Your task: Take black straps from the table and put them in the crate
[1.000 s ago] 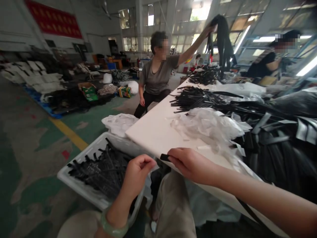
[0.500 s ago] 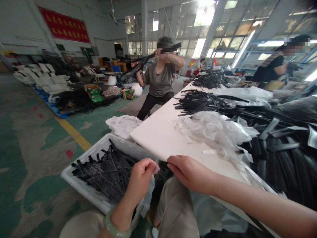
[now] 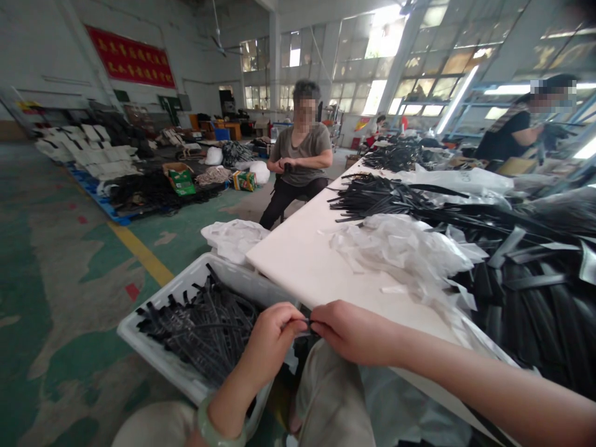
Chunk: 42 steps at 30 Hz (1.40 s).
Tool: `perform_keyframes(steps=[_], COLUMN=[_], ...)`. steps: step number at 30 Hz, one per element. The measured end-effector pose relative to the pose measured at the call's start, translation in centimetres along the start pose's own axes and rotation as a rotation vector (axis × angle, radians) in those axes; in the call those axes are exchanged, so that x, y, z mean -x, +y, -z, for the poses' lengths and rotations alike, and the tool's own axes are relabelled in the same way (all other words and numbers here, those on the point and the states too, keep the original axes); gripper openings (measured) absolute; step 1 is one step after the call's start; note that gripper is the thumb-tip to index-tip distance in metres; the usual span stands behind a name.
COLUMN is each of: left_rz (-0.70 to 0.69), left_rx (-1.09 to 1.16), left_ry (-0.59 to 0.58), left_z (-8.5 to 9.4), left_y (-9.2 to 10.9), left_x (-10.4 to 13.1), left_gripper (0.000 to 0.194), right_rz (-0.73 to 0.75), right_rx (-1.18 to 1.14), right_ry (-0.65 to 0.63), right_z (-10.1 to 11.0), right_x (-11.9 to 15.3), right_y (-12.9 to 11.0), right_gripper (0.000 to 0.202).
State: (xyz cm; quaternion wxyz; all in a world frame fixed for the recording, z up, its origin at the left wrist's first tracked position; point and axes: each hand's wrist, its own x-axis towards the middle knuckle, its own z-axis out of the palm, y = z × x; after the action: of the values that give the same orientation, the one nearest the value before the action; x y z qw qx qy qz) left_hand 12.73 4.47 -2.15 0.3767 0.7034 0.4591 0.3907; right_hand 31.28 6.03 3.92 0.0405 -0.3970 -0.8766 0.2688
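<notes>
- The left hand (image 3: pixel 274 332) is at nine o'clock from the point where the fingertips meet; its thumb and forefinger are pinched on the end of a small dark strip (image 3: pixel 308 322).
- The right hand (image 3: pixel 347 329), at three o'clock from that same point, grips the strip between thumb and forefinger. The fingers hide most of it, so its full length cannot be told.
- The dark strip sits between the two hands, above the lap and just off the near edge of the worktop (image 3: pixel 293 251). All clock directions below are read from it.
- A green bracelet (image 3: pixel 218 428) circles the left wrist, at seven o'clock.
- At nine o'clock, near the left hand, a white crate (image 3: pixel 153 351) holds a jumble of black strips (image 3: pixel 205 323).
- Between ten and eleven o'clock, a white plastic bag (image 3: pixel 235 239) lies beyond the crate, next to the worktop's corner.
- At two o'clock, crumpled translucent plastic (image 3: pixel 405 245) lies on the worktop.
- At one o'clock, farther along, is a bundle of narrow black strips (image 3: pixel 372 197); a heap of wider black strips (image 3: pixel 540 310) lies at three o'clock.
- At twelve o'clock, a seated co-worker in a grey top (image 3: pixel 300 149) has both hands together in front of the body.
</notes>
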Motion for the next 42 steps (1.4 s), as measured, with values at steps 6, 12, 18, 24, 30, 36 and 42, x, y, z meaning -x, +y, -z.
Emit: perform_keyframes(steps=[6, 12, 18, 24, 30, 36, 42], left_rz=[-0.001, 0.028, 0.034, 0.083, 0.156, 0.197, 0.119], left_rx=[-0.329, -0.430, -0.513, -0.292, -0.065, -0.090, -0.095], left_ry=[-0.062, -0.154, -0.137, -0.161, -0.152, 0.034, -0.001], left_z=[2.7, 3.8, 6.2, 9.5, 8.1, 11.6, 7.9], left_y=[-0.7, -1.3, -2.3, -3.3, -1.8, -4.4, -3.8], left_x=[0.5, 1.2, 2.0, 1.8, 1.0, 2.5, 1.7], left_gripper=[0.015, 0.018, 0.018, 0.012, 0.011, 0.009, 0.010], right_rz=[-0.036, -0.152, -0.184, -0.109, -0.045, -0.101, -0.106], right_rx=[-0.150, -0.274, -0.446, -0.198, -0.228, -0.325, -0.070], right_ry=[-0.292, -0.376, -0.440, -0.367, -0.442, -0.247, -0.158], right_z=[1.0, 0.1, -0.7, 2.1, 2.0, 2.2, -0.6], right_x=[-0.8, -1.8, -3.3, -3.9, -6.8, -5.5, -7.3], right_y=[1.0, 0.6, 0.6, -0.4, -3.5, -1.6, -4.5], right_gripper=[0.003, 0.018, 0.014, 0.024, 0.018, 0.025, 0.034])
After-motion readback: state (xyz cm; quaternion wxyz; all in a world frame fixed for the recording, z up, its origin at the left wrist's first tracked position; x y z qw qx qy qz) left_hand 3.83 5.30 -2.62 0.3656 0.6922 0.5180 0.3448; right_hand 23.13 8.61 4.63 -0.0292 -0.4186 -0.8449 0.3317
